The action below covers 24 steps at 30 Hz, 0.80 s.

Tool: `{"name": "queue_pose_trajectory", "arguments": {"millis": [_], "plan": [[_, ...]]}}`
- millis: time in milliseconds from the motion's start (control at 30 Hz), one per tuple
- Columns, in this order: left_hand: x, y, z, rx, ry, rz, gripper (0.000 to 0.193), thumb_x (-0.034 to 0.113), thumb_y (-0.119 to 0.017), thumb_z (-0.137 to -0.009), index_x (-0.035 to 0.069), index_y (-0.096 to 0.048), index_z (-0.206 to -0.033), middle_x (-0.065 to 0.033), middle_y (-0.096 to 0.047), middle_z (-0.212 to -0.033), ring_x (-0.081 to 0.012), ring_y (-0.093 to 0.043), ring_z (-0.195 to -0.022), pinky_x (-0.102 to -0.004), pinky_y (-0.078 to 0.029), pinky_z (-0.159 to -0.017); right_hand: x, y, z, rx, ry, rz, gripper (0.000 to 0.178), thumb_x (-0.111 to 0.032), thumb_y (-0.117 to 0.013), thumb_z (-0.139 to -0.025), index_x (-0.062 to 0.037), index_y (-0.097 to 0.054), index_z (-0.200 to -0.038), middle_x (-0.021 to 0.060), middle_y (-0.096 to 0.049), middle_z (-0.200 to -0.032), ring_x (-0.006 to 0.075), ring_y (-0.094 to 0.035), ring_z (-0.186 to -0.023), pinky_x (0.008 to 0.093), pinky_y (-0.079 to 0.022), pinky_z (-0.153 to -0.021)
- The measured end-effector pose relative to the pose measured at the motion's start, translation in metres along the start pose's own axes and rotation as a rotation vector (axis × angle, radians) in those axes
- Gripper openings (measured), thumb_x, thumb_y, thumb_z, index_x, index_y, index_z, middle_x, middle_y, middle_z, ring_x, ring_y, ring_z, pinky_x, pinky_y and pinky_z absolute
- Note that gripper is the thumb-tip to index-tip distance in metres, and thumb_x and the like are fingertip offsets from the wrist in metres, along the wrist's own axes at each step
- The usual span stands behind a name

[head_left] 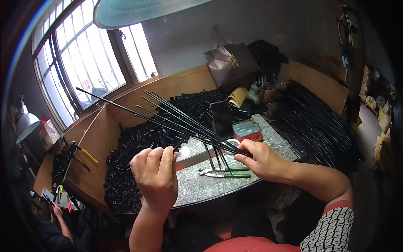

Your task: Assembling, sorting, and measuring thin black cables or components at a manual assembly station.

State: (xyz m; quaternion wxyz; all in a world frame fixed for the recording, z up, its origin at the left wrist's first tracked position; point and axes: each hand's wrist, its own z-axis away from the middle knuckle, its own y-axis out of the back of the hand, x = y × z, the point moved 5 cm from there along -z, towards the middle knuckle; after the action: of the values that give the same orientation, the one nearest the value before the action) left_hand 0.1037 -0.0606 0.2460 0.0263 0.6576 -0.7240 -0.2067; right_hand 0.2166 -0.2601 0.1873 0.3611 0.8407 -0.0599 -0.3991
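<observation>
My right hand is closed around a bundle of long thin black rods, which fan out toward the upper left. Several shorter ends hang down below the grip. My left hand is raised left of the bundle, its fingers pinched together. A small dark piece seems to show at those fingertips, too small to make out. Beneath the rods, green-handled pincers lie on the speckled grey tabletop. A white ring-shaped thing shows beside my right fingers.
Small black tubular parts are heaped at left and behind. Long black rods are piled at right. A red box stands near a dark upright panel. Wooden boards edge the table. A lamp shade hangs overhead. Another person's hand is lower left.
</observation>
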Motion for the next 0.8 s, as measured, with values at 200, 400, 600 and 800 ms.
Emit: {"name": "queue_pose_trajectory", "arguments": {"millis": [200,400,600,800], "plan": [[-0.012,-0.047,0.041,-0.301,0.373,0.468,0.012,0.005,-0.067,-0.081,-0.002,-0.059,-0.076,-0.0125,-0.056,-0.072,-0.0280,-0.053,-0.066,-0.0357,-0.041,-0.061,-0.003,-0.027,0.011,-0.078,0.069,-0.157,0.027,-0.015,-0.063,-0.088,0.0010,-0.052,-0.106,0.0169,-0.062,-0.087,0.0292,-0.062,-0.080,0.0366,-0.048,-0.072],[0.004,-0.062,0.055,-0.599,0.363,0.431,0.034,0.014,-0.076,-0.074,-0.005,-0.058,-0.096,-0.0185,-0.058,-0.095,-0.0351,-0.055,-0.088,-0.0406,-0.044,-0.077,-0.016,-0.041,0.024,-0.172,0.104,-0.306,0.026,-0.009,-0.060,-0.087,0.0031,-0.048,-0.107,0.0223,-0.059,-0.093,0.0391,-0.059,-0.091,0.0430,-0.046,-0.078],[0.011,-0.079,0.059,-0.510,0.698,0.721,0.090,0.021,-0.086,-0.061,-0.009,-0.038,-0.130,-0.0219,-0.047,-0.130,-0.0282,-0.049,-0.119,-0.0350,-0.038,-0.100,-0.015,-0.046,0.033,-0.086,0.165,-0.340,0.028,-0.009,-0.059,-0.088,0.0029,-0.046,-0.110,0.0212,-0.058,-0.095,0.0385,-0.058,-0.093,0.0428,-0.045,-0.081],[0.020,-0.085,0.059,-0.144,0.869,1.251,0.009,-0.001,-0.054,-0.093,-0.004,-0.059,-0.100,-0.0105,-0.066,-0.096,-0.0137,-0.062,-0.092,-0.0274,-0.047,-0.089,-0.019,-0.044,0.047,-0.103,0.238,-0.376,0.037,-0.019,-0.060,-0.089,0.0032,-0.047,-0.116,0.0206,-0.054,-0.103,0.0380,-0.056,-0.096,0.0416,-0.045,-0.084]]}}
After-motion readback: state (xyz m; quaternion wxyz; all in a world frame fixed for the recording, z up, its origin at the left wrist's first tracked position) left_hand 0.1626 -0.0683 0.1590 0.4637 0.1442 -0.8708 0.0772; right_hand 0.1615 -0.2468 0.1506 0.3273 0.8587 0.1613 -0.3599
